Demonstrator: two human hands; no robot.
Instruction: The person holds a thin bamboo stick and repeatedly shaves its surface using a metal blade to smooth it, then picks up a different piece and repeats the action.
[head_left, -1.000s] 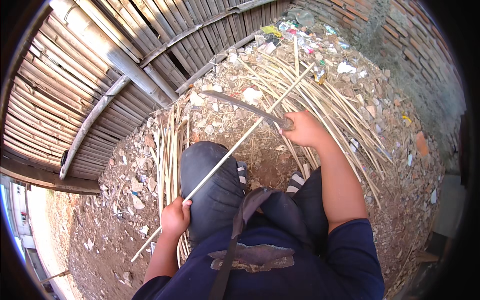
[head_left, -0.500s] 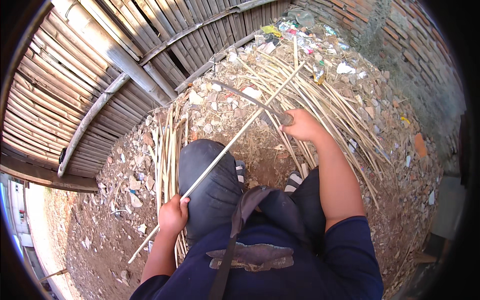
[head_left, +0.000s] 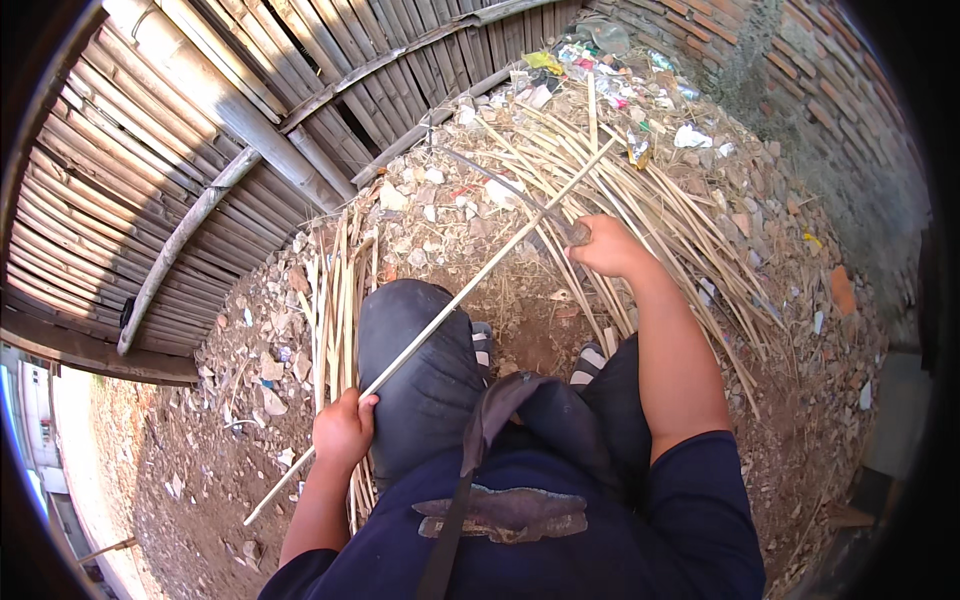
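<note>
My left hand (head_left: 343,428) grips a long thin bamboo strip (head_left: 450,308) near its lower end, beside my left knee. The strip runs diagonally up to the right over my dark trouser leg (head_left: 420,370). My right hand (head_left: 608,247) is closed on the handle of a long curved blade (head_left: 505,185), held out in front of me. The blade crosses the strip's upper part and points up to the left.
A heap of split bamboo strips (head_left: 680,210) lies on the rubble ground to the right. A neater bundle of strips (head_left: 335,300) lies to the left of my knee. A bamboo fence (head_left: 200,130) runs along the left, a brick wall (head_left: 830,90) at the right, litter (head_left: 600,60) at the far end.
My right hand has moved the blade up along the strip, away from me. My left hand has kept its hold on the strip's lower end.
</note>
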